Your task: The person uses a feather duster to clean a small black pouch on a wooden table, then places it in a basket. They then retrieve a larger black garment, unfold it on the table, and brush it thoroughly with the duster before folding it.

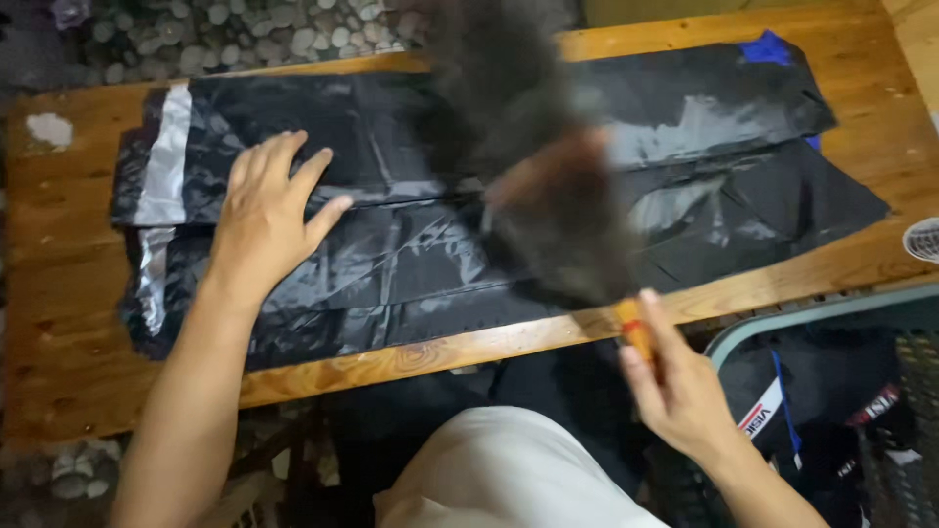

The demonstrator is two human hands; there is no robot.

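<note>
Black shiny trousers (391,254) with a silver reflective band lie flat across a wooden table (59,323). My left hand (269,210) presses flat on the trousers near their left end, fingers spread. My right hand (675,386) grips the orange handle of a dark feather duster (533,166), whose blurred fluffy head sweeps over the middle of the trousers.
A teal plastic basket (782,323) holding dark garments stands at the lower right, beside the table edge. A pebble floor (235,34) shows beyond the table. A blue cloth patch (768,47) sits at the trousers' far right end.
</note>
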